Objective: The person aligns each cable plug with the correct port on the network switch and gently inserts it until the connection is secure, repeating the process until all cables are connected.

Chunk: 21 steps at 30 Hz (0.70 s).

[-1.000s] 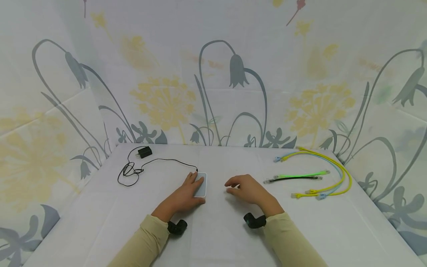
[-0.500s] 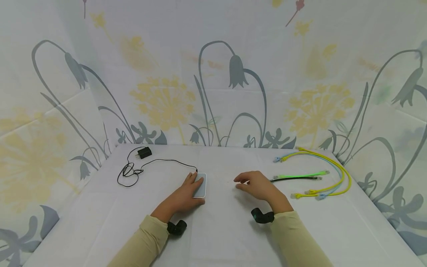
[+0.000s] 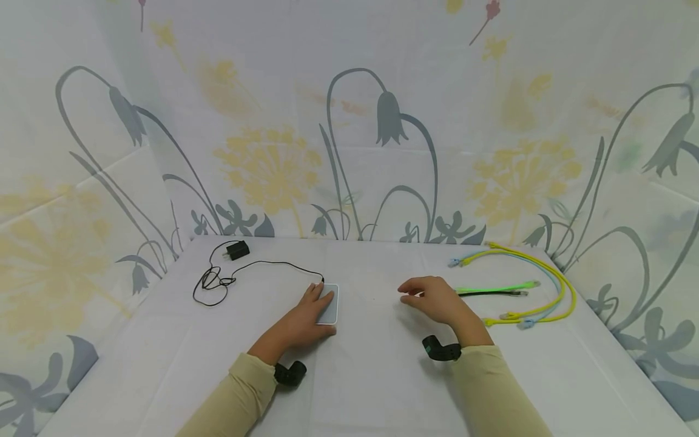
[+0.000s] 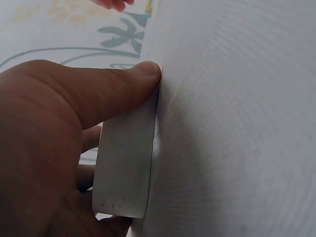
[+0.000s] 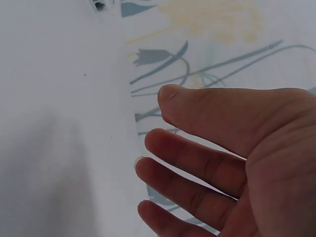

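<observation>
holding white box (image 3: pixel 329 312) in left hand (image 3: pixel 299 321), flat on white table (image 3: pixel 371 388), a bit left of centre. pressing thumb along near side, spreading fingers over top and far side, so covering part of the grey top. in left wrist view, gripping by the sides, with thumb low against the edge at the cloth.

grasping nothing with right hand (image 3: pixel 434 300): loose, fingers gently bent, thumb apart. hovering over the table right of the box, well apart from it, casting a shadow below. hiding left ends of green cable (image 3: pixel 499 287) and short black cable (image 3: pixel 491 293), side by side behind.

from far edge of box, running off left: thin black lead (image 3: pixel 273 262), tangled in loops, up to black adapter (image 3: pixel 237 249) near the back edge.

at far right, bowed in a big arc around the short pair: yellow cables (image 3: pixel 572 290), alongside light-blue cable (image 3: pixel 526 324).

wearing beige sleeves (image 3: pixel 235 394) and, on each wrist, black wrist camera (image 3: pixel 291 373). behind everything: floral backdrop (image 3: pixel 389 118), grey bell flowers plus yellow blooms on white.
</observation>
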Tool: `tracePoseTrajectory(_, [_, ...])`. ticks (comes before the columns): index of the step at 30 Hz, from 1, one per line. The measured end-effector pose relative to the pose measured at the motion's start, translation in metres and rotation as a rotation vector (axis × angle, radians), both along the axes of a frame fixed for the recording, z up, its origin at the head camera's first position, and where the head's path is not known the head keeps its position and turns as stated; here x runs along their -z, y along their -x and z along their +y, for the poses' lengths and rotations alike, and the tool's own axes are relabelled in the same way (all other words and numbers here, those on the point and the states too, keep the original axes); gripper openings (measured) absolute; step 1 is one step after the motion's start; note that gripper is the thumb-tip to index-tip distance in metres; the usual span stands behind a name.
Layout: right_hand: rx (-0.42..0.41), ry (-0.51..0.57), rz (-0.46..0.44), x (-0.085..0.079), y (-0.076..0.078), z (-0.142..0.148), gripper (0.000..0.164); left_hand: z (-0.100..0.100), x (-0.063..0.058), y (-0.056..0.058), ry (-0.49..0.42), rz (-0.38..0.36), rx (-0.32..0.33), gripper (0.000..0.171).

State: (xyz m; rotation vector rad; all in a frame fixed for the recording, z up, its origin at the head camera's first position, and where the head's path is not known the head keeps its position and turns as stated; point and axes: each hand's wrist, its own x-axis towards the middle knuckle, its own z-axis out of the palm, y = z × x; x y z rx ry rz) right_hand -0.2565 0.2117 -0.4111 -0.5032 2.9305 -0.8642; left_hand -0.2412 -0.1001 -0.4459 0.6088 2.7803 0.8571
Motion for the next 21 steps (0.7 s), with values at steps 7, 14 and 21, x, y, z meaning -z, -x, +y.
tracePoseTrajectory(7, [0.034,0.002,-0.004,-0.003,0.002,0.009,0.028,0.000,0.001,0.001,0.003,-0.004,-0.006,0.075])
tracePoseTrajectory(14, [0.064,-0.015,0.016,-0.005,0.003,0.023,0.030,0.000,0.000,0.001,-0.001,0.004,-0.006,0.075])
tracePoseTrajectory(21, [0.098,-0.008,0.025,-0.006,0.004,0.036,0.030,0.000,0.000,0.000,0.003,0.005,-0.006,0.076])
